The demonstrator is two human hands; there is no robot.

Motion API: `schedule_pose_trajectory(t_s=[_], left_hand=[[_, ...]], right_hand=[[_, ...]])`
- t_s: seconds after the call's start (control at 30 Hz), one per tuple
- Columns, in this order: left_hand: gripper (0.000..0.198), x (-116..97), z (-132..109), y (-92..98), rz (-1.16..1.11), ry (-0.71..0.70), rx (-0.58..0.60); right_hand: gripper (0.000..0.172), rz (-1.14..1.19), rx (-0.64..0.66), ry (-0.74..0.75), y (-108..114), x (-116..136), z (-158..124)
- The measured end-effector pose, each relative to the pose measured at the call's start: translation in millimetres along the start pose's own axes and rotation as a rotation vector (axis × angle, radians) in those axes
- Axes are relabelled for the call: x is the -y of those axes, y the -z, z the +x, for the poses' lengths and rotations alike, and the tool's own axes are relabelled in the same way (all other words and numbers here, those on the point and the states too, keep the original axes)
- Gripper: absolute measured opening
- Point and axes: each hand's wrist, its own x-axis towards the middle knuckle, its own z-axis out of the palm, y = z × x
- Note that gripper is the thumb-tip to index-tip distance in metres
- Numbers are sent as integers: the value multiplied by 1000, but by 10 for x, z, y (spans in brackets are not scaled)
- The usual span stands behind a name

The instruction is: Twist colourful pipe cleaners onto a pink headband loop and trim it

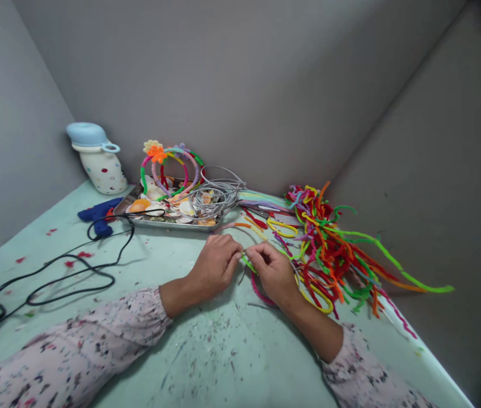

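Observation:
My left hand [217,265] and my right hand [272,271] meet at the middle of the pale green table [206,357], fingertips pinched together on a thin green pipe cleaner [248,262]. A pink pipe cleaner [260,293] curves out from under my right hand. Both hands are closed. A heap of coloured pipe cleaners [329,243] lies just right of my right hand.
A metal tray [168,222] at the back holds shells, grey wire hoops [215,192] and decorated headbands [168,164]. A blue glue gun [98,215] with a black cord [74,272] lies at left, near a white bottle [100,161]. Grey walls close in the table.

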Motion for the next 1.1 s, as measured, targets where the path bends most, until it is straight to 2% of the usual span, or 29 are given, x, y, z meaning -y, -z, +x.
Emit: schedule_pose_trajectory(t_s=[0.33,0.87,1.1], left_hand=[[22,-8,-4,2,-33,32,20],[25,-20,10,-3,28,4,22],[22,-27,13,-1,-36,28,-18]], right_hand=[[20,10,-20,-4,6,5,18],[20,9,8,-4,-3,-11,6],[20,20,-74,-1,9,-23,12]])
